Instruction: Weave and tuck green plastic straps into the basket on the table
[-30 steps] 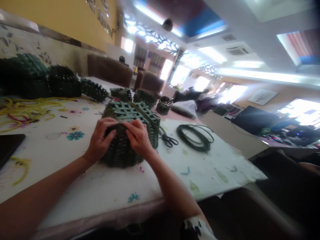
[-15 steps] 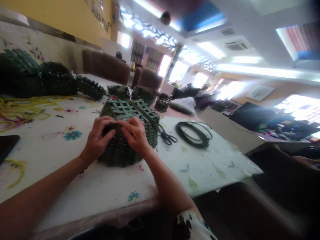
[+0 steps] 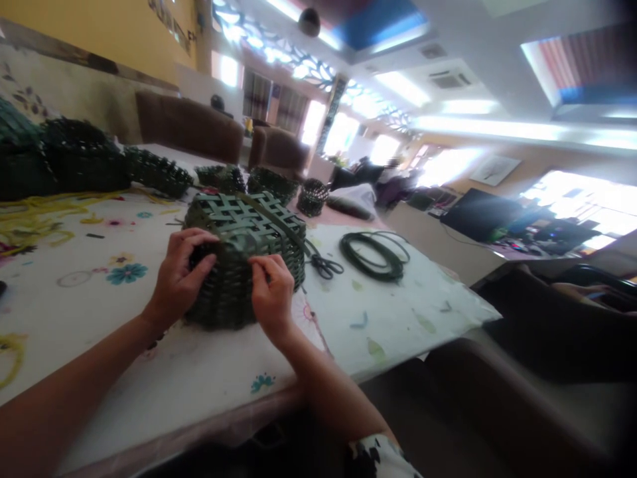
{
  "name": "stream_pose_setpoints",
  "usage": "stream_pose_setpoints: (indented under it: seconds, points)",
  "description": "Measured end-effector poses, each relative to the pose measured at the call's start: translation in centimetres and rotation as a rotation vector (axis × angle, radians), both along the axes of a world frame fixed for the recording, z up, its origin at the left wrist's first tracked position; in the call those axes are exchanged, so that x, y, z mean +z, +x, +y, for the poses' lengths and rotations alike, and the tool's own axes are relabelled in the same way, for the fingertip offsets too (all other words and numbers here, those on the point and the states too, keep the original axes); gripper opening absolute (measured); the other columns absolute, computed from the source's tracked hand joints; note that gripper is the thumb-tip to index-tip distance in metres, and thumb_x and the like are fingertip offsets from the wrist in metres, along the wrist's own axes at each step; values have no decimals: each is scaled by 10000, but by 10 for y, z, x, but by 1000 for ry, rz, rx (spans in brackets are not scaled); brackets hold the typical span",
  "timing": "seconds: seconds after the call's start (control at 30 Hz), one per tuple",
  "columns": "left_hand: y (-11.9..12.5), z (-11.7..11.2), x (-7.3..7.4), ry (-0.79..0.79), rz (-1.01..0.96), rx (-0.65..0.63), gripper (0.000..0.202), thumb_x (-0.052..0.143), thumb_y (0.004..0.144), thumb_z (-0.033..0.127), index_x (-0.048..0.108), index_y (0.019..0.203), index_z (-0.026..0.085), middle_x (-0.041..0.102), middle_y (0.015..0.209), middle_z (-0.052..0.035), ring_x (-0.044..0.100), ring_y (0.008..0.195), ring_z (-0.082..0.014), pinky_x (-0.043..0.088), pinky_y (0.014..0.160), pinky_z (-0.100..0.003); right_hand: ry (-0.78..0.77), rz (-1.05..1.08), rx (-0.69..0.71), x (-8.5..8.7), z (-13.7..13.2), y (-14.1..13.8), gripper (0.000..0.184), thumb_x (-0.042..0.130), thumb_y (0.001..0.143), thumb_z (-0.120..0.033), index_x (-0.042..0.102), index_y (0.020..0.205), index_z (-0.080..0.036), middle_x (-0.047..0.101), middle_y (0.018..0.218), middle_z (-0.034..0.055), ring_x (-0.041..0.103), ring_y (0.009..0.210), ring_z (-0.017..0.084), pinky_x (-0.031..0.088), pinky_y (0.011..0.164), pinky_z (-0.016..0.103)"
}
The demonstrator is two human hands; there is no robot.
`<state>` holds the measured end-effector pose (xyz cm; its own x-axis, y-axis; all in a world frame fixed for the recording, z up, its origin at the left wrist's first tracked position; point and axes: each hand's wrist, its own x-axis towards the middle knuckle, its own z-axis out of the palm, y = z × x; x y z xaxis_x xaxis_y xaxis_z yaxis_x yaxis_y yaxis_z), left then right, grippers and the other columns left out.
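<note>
A dark green woven basket (image 3: 231, 292) sits on the table in front of me, its lattice base facing up. My left hand (image 3: 186, 269) is closed on the basket's near left edge, fingers over the top and thumb against the side. At the near right side, my right hand (image 3: 273, 292) is closed in a pinch against the weave. What lies between those fingertips is too small and blurred to make out. A flat green strip (image 3: 271, 218) runs across the top of the basket. Scissors (image 3: 326, 265) lie just right of the basket.
A coil of green strip (image 3: 373, 257) lies to the right on the flowered tablecloth (image 3: 398, 338). Several green woven baskets (image 3: 82, 156) stand along the back and left. Yellow strips (image 3: 37, 219) are heaped at the left. Brown chairs (image 3: 189, 126) stand beyond the table.
My right hand has moved down and away from my left hand, along the basket's near side. My left hand keeps its place on the edge. The view has shifted slightly.
</note>
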<state>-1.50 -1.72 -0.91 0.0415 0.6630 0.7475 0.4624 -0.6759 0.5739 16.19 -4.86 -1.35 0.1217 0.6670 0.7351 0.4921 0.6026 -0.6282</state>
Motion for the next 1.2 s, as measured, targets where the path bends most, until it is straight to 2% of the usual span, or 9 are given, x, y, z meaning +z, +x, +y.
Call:
stream_pose_setpoints:
  seconds: [0.1,0.2,0.3,0.4,0.57,0.73,0.83,0.93,1.2]
  points:
    - [0,1,-1,12,30,10,251,549,973,363,595,1185,237,539,1241,-89,519,1254,-270,396,1171,-503,4,-23,-38,-7,-1,-3,257,490,991,-192,747,1000,-176,684,936,91,662,894,188,558,855,325]
    - [-1,3,-4,47,81,-1,349,533,983,381,598,1302,256,523,1276,-101,498,1266,-287,385,1172,-524,27,-48,-66,-11,0,-3,326,453,1012,-201,728,1186,-193,668,1006,104,660,945,191,560,895,326]
    - [-1,4,-6,73,141,9,387,536,979,394,628,1340,289,524,1273,-108,491,1255,-305,364,1171,-545,31,-160,-54,-7,3,-1,415,450,1015,-222,651,1377,-216,625,1086,109,637,993,195,554,927,321]
    - [1,4,-6,70,153,30,378,547,961,407,649,1311,308,521,1265,-114,490,1257,-323,362,1166,-557,-6,-330,-5,3,7,1,444,471,1024,-271,620,1440,-222,584,1097,105,611,985,198,554,911,312]
    - [7,2,-4,36,125,33,357,582,926,417,649,1255,293,493,1245,-128,492,1245,-338,390,1147,-571,-21,-362,83,7,17,4,425,436,1046,-234,644,1415,-207,581,1006,80,586,943,174,542,894,283]
    - [14,-2,-1,58,164,98,337,558,933,413,607,1235,271,500,1225,-127,474,1254,-345,364,1134,-600,-38,-126,224,-7,23,15,388,413,1040,-193,711,1286,-227,601,981,50,603,849,132,542,769,241]
    - [17,-4,0,74,182,136,333,554,940,409,599,1228,248,498,1223,-130,465,1254,-341,357,1130,-594,-44,56,133,-16,21,18,343,423,1006,-177,750,1109,-194,621,920,43,597,755,123,529,694,237]
    - [18,-3,2,82,206,141,346,582,930,411,587,1232,245,497,1222,-126,458,1259,-338,351,1134,-585,-32,82,61,-20,17,16,292,459,941,-139,747,971,-178,653,841,32,619,753,134,537,733,247]
    - [18,0,7,72,238,154,400,641,882,455,575,1203,226,495,1192,-129,438,1256,-352,344,1129,-596,-70,6,-62,-21,5,7,291,482,893,-110,758,958,-176,751,921,77,698,890,183,559,872,299]
